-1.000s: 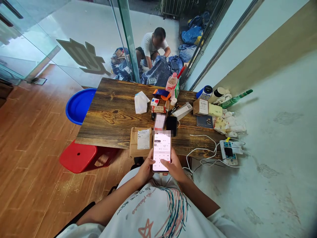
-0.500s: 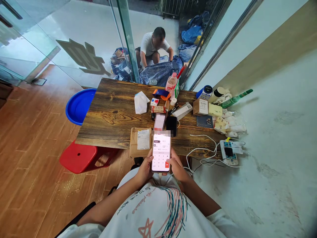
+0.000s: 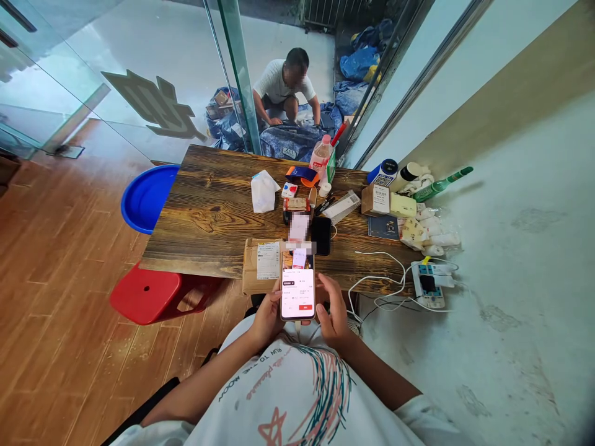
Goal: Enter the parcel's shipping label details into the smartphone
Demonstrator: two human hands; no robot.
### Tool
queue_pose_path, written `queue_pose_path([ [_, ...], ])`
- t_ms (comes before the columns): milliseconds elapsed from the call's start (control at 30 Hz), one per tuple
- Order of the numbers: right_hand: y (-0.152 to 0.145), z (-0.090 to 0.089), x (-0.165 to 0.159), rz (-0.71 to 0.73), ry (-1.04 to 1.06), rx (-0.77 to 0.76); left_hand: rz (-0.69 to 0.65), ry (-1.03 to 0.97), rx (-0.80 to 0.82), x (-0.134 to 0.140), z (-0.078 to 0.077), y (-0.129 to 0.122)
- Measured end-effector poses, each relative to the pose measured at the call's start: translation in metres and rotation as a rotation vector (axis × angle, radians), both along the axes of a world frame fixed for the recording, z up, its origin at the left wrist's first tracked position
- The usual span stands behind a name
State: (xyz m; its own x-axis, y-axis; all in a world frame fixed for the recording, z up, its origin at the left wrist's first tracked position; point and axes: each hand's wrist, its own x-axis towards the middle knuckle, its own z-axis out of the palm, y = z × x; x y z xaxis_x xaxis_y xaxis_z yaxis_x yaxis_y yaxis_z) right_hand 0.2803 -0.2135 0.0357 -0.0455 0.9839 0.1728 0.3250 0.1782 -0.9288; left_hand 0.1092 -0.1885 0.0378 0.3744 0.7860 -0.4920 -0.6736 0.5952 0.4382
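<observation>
A lit smartphone [image 3: 298, 296] is held upright in front of my chest, its screen facing me. My left hand [image 3: 268, 316] is closed round its left side and lower edge. Beside the phone's right edge, my right hand [image 3: 333, 313] is off it, with fingers apart and nothing in them. Just beyond the phone lie a cardboard parcel [image 3: 261, 284] with a white label and a small label printer [image 3: 296, 205] with a paper strip coming out. A dark phone [image 3: 320, 235] rests to the right of that strip.
On the wooden table [image 3: 204, 235] are a pink bottle [image 3: 320, 155], a small box [image 3: 375, 199] and a crumpled tissue [image 3: 264, 192]. White cables run to a power strip [image 3: 428, 285] at the right. A red stool [image 3: 149, 294] stands left. Behind glass, a person [image 3: 286, 83] crouches over blue sacks.
My right hand has come away from the phone and opened. The keypad on the screen has given way to a smaller panel. The person outside has shifted their arms on the sack.
</observation>
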Motion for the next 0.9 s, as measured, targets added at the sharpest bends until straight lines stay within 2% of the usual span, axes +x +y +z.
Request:
queue_pose_path([
  [100, -0.002, -0.001, 0.006, 0.051, -0.207, 0.193, -0.009, -0.003, 0.001, 0.0, 0.003, 0.0],
  [167, 0.0, 0.001, 0.006, 0.086, -0.305, 0.234, -0.004, 0.005, 0.01, 0.001, 0.005, 0.001],
  [367, 0.01, 0.014, -0.009, 0.155, -0.455, 0.153, -0.006, 0.046, 0.021, 0.004, 0.008, 0.004],
  [467, 0.014, 0.018, -0.012, 0.177, -0.452, 0.15, 0.003, 0.027, 0.025, 0.004, 0.005, 0.002],
  [533, 0.014, 0.019, -0.011, 0.13, -0.368, 0.163, 0.007, 0.018, 0.02, 0.002, 0.004, 0.0],
  [600, 0.013, 0.017, -0.012, 0.044, -0.199, 0.113, 0.006, 0.019, 0.017, 0.001, 0.002, -0.001],
  [667, 0.012, 0.012, -0.014, -0.014, 0.036, -0.027, 0.005, 0.016, 0.016, 0.0, 0.0, -0.002],
  [767, 0.012, 0.001, -0.021, -0.024, 0.344, -0.284, 0.025, 0.012, 0.009, 0.002, -0.001, -0.001],
  [833, 0.012, -0.007, -0.026, -0.043, 0.436, -0.404, 0.038, 0.017, 0.002, 0.003, 0.0, 0.001],
  [900, 0.012, -0.015, -0.031, -0.076, 0.47, -0.451, 0.042, 0.021, -0.004, 0.004, 0.001, 0.001],
])
